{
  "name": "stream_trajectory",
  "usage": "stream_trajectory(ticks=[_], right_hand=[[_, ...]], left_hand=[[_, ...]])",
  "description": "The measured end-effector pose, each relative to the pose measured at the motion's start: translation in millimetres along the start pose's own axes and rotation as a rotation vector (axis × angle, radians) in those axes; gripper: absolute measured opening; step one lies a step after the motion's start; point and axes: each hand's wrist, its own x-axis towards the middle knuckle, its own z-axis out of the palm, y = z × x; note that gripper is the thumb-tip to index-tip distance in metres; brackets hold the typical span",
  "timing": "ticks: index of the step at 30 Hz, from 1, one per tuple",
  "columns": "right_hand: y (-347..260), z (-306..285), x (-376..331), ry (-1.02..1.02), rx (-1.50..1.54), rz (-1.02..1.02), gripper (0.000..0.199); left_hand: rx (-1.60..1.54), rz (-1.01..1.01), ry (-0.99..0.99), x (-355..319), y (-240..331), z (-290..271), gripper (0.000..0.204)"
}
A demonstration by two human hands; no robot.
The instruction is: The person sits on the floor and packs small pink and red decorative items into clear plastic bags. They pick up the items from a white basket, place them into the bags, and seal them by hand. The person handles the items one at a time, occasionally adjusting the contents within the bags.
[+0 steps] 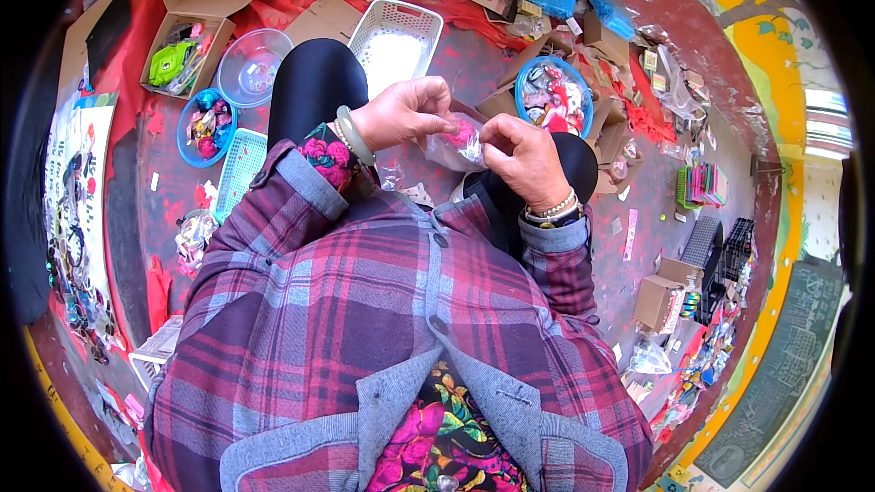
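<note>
Above my lap, a small see-through plastic bag with something bright pink inside hangs between my two hands. My left hand, with a pale bangle at the wrist, pinches the bag's upper left side between thumb and fingertips. On the other side my right hand, with beaded bracelets at the wrist, has its fingers curled and closed at the bag's right edge. What the pink thing is, I cannot make out through the plastic. Just beyond my hands stands a white perforated basket.
Blue basins hold small colourful items: one at the right, one at the left. A see-through bowl, an open cardboard box and a turquoise basket stand on the left. Boxes and black crates sit far right.
</note>
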Motion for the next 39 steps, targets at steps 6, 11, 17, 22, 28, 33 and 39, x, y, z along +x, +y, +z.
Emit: stream_trajectory(ticks=[6, 11, 17, 22, 28, 33, 39], right_hand=[[4.3, 6.2, 2.0, 0.064, -0.187, 0.008, 0.013], [1.1, 8.7, 3.3, 0.058, -0.192, 0.051, 0.014], [-3.4, 10.8, 3.4, 0.064, -0.142, 0.069, 0.019], [1.1, 14.0, 3.5, 0.059, -0.087, 0.089, 0.019], [6.1, 15.7, 2.7, 0.041, 0.132, 0.047, 0.01], [11.0, 11.3, 2.5, -0.015, 0.369, 0.141, 0.012], [9.9, 1.6, 2.9, -0.024, 0.442, 0.196, 0.012]], left_hand=[[0.041, 0.036, -0.011, -0.9, -2.1, 5.5, 0.013], [0.016, 0.018, -0.024, -1.6, -1.6, 5.3, 0.014], [0.037, 0.084, -0.081, -2.3, -7.6, 4.1, 0.021], [0.032, 0.108, -0.114, -0.2, -10.7, 2.9, 0.017], [-0.075, 0.022, -0.047, -1.5, -7.7, 5.2, 0.018], [-0.104, 0.005, -0.028, -1.3, -9.8, 5.0, 0.018], [-0.065, -0.037, 0.091, -1.0, -11.4, 1.3, 0.016]])
